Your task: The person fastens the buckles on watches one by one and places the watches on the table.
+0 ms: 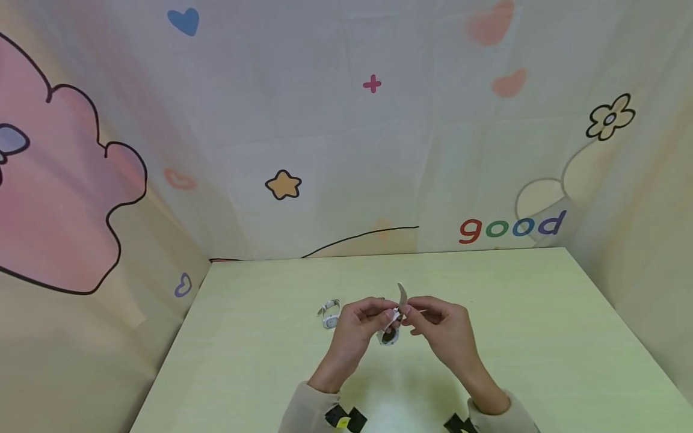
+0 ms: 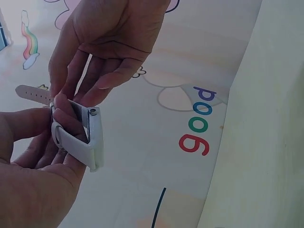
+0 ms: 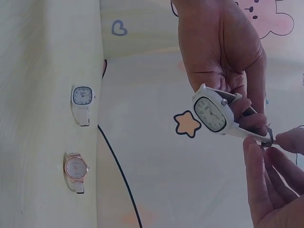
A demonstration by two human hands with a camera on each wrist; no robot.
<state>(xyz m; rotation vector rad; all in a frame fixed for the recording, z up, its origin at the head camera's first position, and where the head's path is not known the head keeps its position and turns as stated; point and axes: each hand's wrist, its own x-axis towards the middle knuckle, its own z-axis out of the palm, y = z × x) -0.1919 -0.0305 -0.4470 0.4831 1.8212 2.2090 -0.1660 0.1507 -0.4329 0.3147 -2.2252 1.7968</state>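
Observation:
A white wristwatch [image 3: 210, 114] with a rounded-square dial is held between both hands in front of the body, raised above the table. My left hand [image 1: 354, 328] grips its strap, with fingers passed through the loop, as the left wrist view shows. Thumb and fingers of my right hand [image 1: 444, 328] pinch the strap by the buckle. The strap's free end [image 2: 33, 93], with its holes, sticks out past the fingers. Some of the buckle is hidden by fingertips.
Another white square-faced watch [image 3: 82, 96] lies on the pale table [image 1: 243, 373], left of my left hand. A rose-gold round watch [image 3: 76, 168] rests near it; my left hand mostly hides that one in the head view. A printed cloth [image 1: 335, 132] hangs behind the table.

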